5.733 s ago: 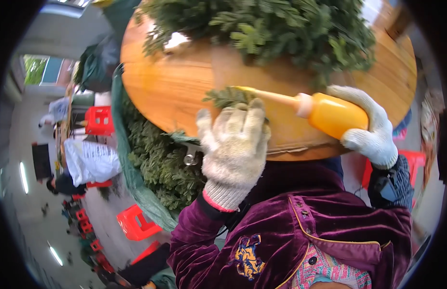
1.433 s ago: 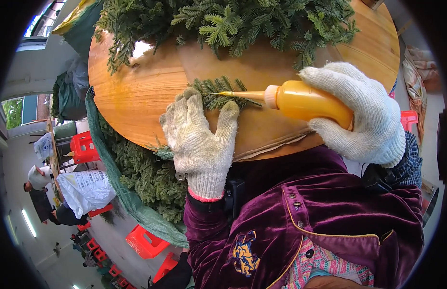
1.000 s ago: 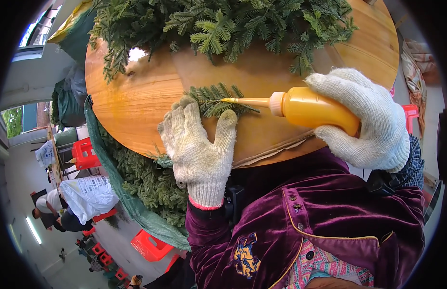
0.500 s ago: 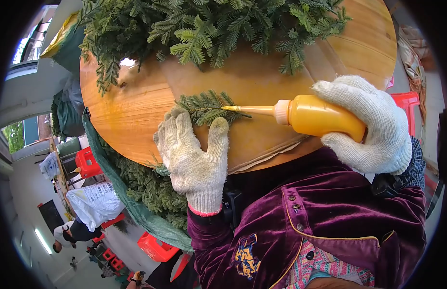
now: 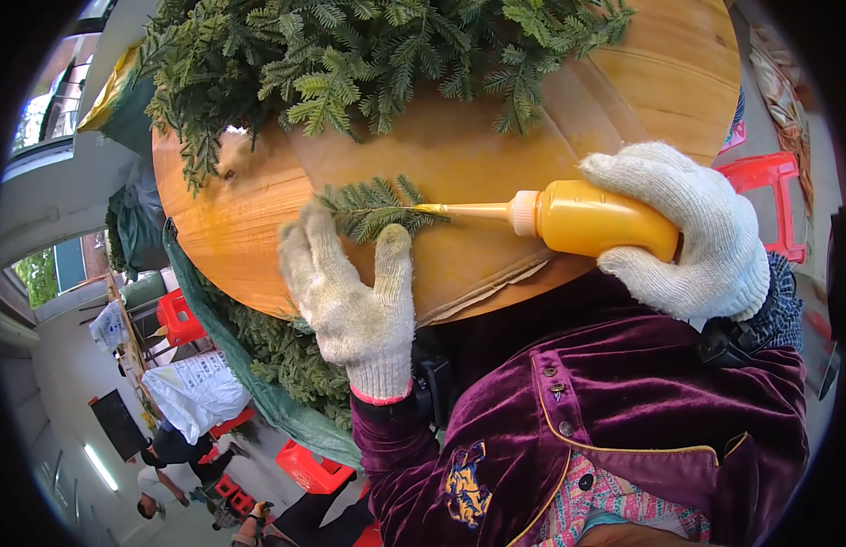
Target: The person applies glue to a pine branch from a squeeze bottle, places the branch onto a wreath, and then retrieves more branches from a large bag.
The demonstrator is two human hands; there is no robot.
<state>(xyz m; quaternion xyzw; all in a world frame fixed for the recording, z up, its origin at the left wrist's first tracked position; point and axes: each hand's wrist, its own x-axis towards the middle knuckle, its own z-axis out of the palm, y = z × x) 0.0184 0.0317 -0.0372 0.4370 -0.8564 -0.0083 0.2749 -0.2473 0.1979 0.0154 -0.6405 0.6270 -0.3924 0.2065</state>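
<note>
A small green fir sprig (image 5: 373,208) lies on the wooden table (image 5: 231,196), its bare stem end toward the right. Beside it rests my gloved left hand (image 5: 354,301), fingers stretched out and thumb apart. Those fingertips reach the sprig's left side, and the thumb tip touches or nearly touches its lower edge. My gloved right hand (image 5: 705,228) is wrapped round a yellow squeeze bottle (image 5: 601,219) held on its side. The bottle's long thin nozzle meets the stem end, where yellow stuff shows. Whether the left fingers press on the sprig, I cannot tell.
A large heap of fir branches (image 5: 377,64) covers the table's far side. Below the left edge, a green sack (image 5: 286,424) holds more greenery. Red stools (image 5: 774,196) stand at the right and lower left. A white sack (image 5: 195,392) and other people appear at the left.
The view has shifted slightly, so the table, sprig and both hands appear a little farther left. The nozzle stays at the stem end, and both hands keep about the same pose.
</note>
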